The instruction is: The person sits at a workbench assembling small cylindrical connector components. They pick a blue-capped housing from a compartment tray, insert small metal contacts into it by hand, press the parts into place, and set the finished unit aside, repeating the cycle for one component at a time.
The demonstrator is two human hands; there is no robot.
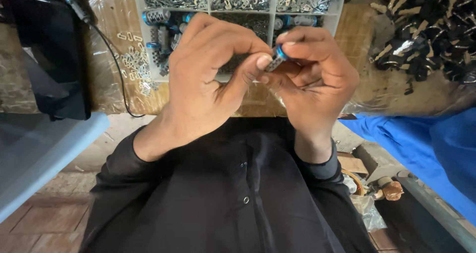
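Head view, left hand and right hand pinching blue-capped cylinder, long axis tilted up-right, grips closed.

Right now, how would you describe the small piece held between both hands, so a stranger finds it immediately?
Start at the clear compartment tray at the top. Just below it, the left hand and right hand meet. Pinched between their fingertips is a small silver cylinder with a blue band, the only one lifted off the table.

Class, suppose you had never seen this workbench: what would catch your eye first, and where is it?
At centre, the left hand and right hand meet, pinching a small cylinder with a blue end between their fingertips. Behind them, at the top, a clear compartment tray brims with shiny metal clips. At upper right lies a heap of black and tan pieces.
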